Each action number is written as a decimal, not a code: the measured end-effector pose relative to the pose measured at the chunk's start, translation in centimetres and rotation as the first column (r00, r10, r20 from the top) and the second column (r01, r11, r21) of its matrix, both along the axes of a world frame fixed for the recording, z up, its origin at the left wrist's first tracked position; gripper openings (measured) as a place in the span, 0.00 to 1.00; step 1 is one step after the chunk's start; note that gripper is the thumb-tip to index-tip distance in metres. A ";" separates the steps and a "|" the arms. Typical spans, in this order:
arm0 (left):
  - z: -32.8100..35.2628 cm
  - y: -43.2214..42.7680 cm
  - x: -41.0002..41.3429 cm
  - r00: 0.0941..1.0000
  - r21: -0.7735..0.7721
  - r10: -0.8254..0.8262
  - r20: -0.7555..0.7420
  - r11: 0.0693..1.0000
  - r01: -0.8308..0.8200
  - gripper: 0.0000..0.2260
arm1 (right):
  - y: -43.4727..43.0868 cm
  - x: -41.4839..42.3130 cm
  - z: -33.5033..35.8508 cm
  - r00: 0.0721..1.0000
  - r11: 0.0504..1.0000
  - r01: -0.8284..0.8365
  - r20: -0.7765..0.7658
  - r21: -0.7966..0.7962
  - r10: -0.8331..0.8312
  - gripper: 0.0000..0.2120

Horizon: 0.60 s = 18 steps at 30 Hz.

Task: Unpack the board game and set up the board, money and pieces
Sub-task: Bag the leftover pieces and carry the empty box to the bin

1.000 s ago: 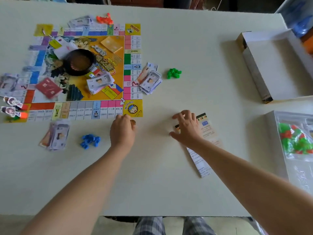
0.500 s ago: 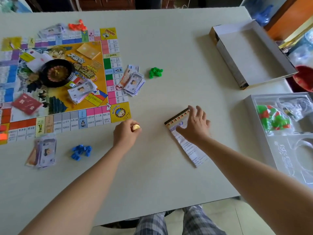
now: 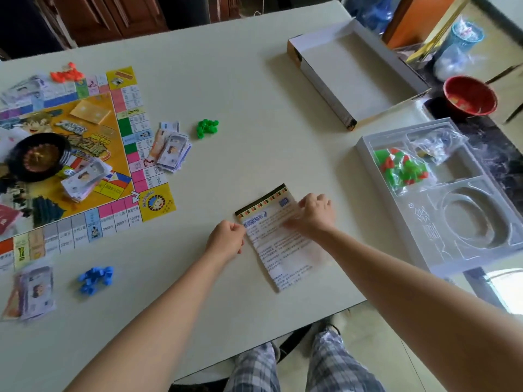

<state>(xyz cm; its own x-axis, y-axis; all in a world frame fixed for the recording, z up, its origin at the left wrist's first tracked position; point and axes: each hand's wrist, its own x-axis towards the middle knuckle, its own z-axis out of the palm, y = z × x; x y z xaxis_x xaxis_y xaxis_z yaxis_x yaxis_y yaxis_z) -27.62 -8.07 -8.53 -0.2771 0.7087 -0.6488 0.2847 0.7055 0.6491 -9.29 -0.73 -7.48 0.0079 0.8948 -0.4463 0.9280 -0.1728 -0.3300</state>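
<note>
The leaflet (image 3: 278, 241) lies flat on the table (image 3: 254, 108) near the front edge, about midway along it, its striped end pointing away from the person. The left hand (image 3: 226, 239) is clenched, knuckles against the leaflet's left edge; whether it holds anything inside cannot be told. The right hand (image 3: 314, 213) rests on the leaflet's far right corner with its fingers curled over the paper, gripping it there.

The board (image 3: 158, 202) is spread open over the table's left half, carrying a roulette wheel (image 3: 36, 157) and a stack of money (image 3: 85, 179). More notes (image 3: 172, 151) lie just off the board's right edge, with green pieces (image 3: 207, 128) near them. Blue pieces (image 3: 96, 278) and another money pile (image 3: 34, 290) sit toward the front left corner, and orange pieces (image 3: 66, 74) at the board's far edge. The box lid (image 3: 353, 77) sits at the far right corner, and a plastic tray (image 3: 452, 250) along the right edge holds a bag of green and red pieces (image 3: 402, 168)
</note>
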 end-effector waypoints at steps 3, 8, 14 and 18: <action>-0.4 0.0 1.6 0.999 -0.036 0.007 -0.032 0.999 -0.008 0.11 | -0.1 1.6 0.4 0.982 1.000 0.018 -0.190 -0.015 -0.020 0.08; 0.9 1.1 5.8 0.997 -0.010 0.074 0.016 0.997 -0.074 0.17 | 1.0 5.8 3.1 0.618 0.939 0.046 -0.729 -0.340 -0.295 0.10; 4.9 3.2 12.1 0.953 0.090 0.057 0.299 0.992 -0.088 0.10 | 3.3 12.9 7.2 0.409 0.932 0.109 -0.838 -0.346 -0.360 0.08; 6.7 5.7 18.9 0.920 0.217 0.098 0.380 0.957 -0.192 0.06 | 5.0 19.5 7.7 0.490 0.930 0.155 -0.791 -0.334 -0.366 0.06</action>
<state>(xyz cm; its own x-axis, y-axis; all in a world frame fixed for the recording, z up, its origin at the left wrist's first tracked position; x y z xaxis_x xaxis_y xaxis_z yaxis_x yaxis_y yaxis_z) -8.69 -2.35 -1.81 -0.1688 0.8281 -0.5346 -0.0956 0.5261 0.8450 10.21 4.30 0.22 -0.2401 0.8110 -0.5335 0.1443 -0.5137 -0.8457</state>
